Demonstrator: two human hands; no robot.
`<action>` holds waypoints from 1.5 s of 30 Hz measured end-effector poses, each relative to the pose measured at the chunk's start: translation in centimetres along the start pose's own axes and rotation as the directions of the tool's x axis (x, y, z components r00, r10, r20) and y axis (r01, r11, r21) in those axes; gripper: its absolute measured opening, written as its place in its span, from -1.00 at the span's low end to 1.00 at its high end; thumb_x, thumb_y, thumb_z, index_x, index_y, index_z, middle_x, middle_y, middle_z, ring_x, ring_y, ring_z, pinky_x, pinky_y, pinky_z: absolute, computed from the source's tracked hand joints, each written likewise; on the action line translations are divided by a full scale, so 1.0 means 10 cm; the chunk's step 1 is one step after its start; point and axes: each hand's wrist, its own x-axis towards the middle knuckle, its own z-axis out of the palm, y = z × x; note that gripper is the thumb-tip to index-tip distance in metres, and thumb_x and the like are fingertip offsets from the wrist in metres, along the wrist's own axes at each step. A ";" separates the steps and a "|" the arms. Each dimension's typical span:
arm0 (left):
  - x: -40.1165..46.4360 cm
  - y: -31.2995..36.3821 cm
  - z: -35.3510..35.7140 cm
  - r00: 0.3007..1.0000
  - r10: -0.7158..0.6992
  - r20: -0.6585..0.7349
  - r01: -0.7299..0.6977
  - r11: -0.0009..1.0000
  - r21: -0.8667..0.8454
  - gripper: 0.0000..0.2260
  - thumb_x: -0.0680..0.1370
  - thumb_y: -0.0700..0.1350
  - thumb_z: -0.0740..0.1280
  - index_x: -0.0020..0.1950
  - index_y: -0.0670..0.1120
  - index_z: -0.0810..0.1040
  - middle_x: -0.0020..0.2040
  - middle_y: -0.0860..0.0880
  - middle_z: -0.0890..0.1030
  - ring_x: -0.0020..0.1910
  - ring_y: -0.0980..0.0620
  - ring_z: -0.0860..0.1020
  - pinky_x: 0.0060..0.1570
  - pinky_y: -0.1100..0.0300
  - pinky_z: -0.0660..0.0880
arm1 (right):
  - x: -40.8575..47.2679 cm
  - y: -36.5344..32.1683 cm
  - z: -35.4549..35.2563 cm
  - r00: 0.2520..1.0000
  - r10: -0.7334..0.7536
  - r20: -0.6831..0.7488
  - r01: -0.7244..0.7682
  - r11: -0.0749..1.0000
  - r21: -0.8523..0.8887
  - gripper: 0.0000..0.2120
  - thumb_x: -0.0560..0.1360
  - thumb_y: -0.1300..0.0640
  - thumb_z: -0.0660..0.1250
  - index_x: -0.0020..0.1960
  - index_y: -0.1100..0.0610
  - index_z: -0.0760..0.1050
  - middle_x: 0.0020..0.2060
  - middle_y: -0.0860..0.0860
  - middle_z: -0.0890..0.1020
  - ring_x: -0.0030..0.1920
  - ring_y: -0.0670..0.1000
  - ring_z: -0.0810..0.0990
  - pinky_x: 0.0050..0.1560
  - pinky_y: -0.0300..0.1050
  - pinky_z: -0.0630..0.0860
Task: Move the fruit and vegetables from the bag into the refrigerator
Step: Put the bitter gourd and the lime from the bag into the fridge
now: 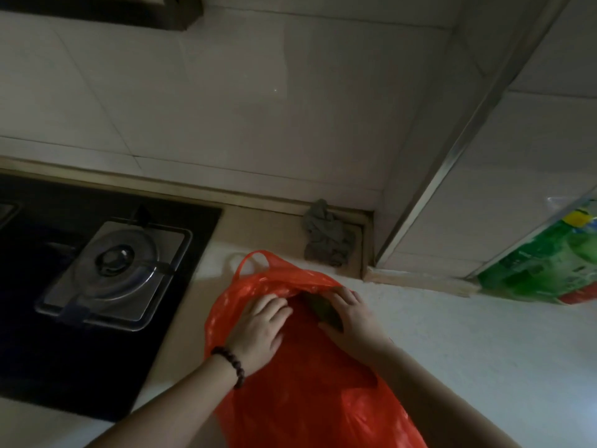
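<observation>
A red plastic bag [300, 383] lies on the light countertop [484, 350], its mouth facing the wall. My left hand [258, 331], with a bead bracelet on the wrist, presses on the bag's left edge at the opening, fingers on the plastic. My right hand [352, 318] reaches into the mouth and curls around a dark green vegetable [323, 310], which is partly hidden by the fingers and the bag. What else the bag holds is hidden. The refrigerator is not in view.
A black gas stove [97, 286] with a steel burner plate sits to the left. A crumpled grey cloth [326, 237] lies in the corner by the tiled wall. A green packet [546, 263] leans at the right, past a wall edge.
</observation>
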 end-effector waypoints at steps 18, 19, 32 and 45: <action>0.15 -0.15 -0.10 0.885 -0.420 0.204 0.462 0.849 -0.256 -0.50 0.49 -0.03 0.38 0.39 0.04 0.32 0.35 0.01 0.39 0.34 0.00 0.35 0.29 0.13 0.37 | 0.02 -0.12 0.11 0.977 0.209 0.041 -0.197 0.958 -0.209 -0.34 0.43 -0.22 0.31 0.41 0.01 0.18 0.35 0.03 0.37 0.34 0.09 0.34 0.40 0.06 0.24; 0.15 -0.15 -0.13 0.881 -0.437 0.183 0.473 0.831 -0.292 -0.50 0.49 0.00 0.38 0.39 0.04 0.32 0.34 0.01 0.41 0.31 0.00 0.39 0.24 0.14 0.40 | 0.03 -0.13 0.08 0.975 0.216 0.044 -0.205 0.961 -0.187 -0.35 0.42 -0.19 0.33 0.40 0.01 0.19 0.33 0.04 0.40 0.32 0.09 0.37 0.39 0.06 0.27; 0.44 -0.24 -0.86 0.841 -0.541 0.009 0.503 0.775 -0.383 -0.53 0.48 0.00 0.39 0.35 -0.04 0.39 0.28 -0.05 0.48 0.24 -0.03 0.45 0.18 0.17 0.40 | -0.39 -0.15 -0.65 0.987 0.030 0.158 -0.024 0.999 -0.038 -0.43 0.40 0.00 0.42 0.35 -0.03 0.28 0.11 0.01 0.55 -0.01 -0.02 0.51 -0.09 -0.21 0.41; 0.59 0.08 -1.35 0.890 -0.456 -0.020 0.421 0.836 -0.351 -0.59 0.43 -0.03 0.42 0.26 0.01 0.46 0.17 -0.04 0.55 0.14 -0.04 0.53 0.11 0.14 0.46 | -0.43 -0.52 -1.48 0.947 -0.065 -0.313 0.149 0.956 0.253 -0.42 0.36 0.02 0.49 0.32 0.02 0.36 0.02 -0.05 0.58 0.00 -0.02 0.57 -0.05 -0.14 0.55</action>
